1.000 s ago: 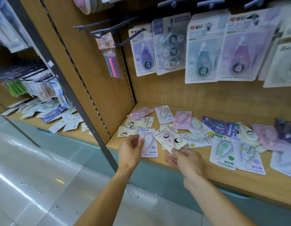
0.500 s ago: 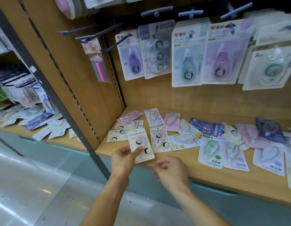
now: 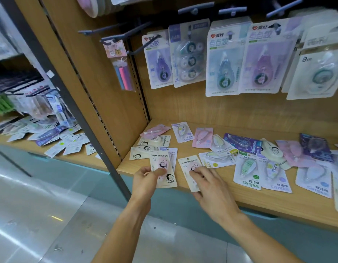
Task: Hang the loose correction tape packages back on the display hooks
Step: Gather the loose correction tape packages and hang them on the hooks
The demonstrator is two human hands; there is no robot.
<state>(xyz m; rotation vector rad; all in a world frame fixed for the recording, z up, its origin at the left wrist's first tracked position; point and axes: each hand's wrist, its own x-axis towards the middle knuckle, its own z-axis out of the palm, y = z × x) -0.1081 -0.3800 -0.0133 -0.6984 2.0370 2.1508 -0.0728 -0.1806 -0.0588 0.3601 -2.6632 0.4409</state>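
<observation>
Wooden shelf (image 3: 183, 188) carries scattered loose correction tape packages (image 3: 247, 168), spread from its back-left corner along toward the right edge, many overlapping. Above it, back panel hooks (image 3: 196, 8) hold hanging blister packs (image 3: 224, 59); two bare hooks (image 3: 115, 30) stick out near the panel's left side, a small marker pack (image 3: 122, 71) hangs just below them. Left hand (image 3: 145, 180) at the shelf's front edge, left end: thumb and fingers pinch a cream package (image 3: 163, 170), lifted and tilted over the front edge, its top overlapping another package lying behind it. Right hand (image 3: 211, 184) just beside, fingers spread and bent, fingertips (image 3: 192, 172) pressing on a second cream package (image 3: 190, 171) lying flat at the front edge; thumb under its lower edge, grip closing on it.
</observation>
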